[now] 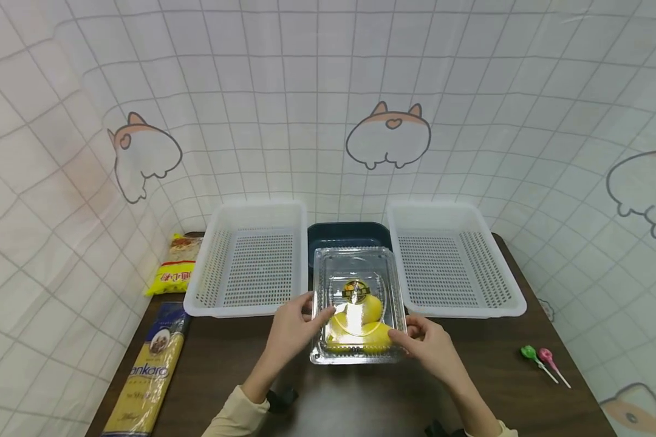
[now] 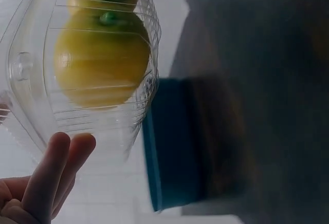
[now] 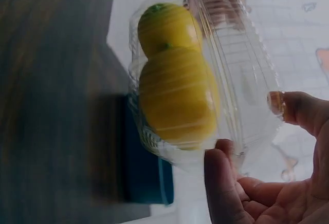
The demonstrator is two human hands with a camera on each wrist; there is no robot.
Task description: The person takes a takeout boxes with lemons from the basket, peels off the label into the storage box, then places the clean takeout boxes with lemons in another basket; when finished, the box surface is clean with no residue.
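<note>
Both hands — left hand and right hand — grip the clear clamshell box by its side edges, tilted above the table. Thin, slick plastic, weighted by two lemons — best held at the stiffer rims.

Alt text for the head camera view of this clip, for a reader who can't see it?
Both hands, left hand and right hand, hold a clear clamshell box of yellow citrus fruit over a dark table, between two white perforated baskets.
</note>
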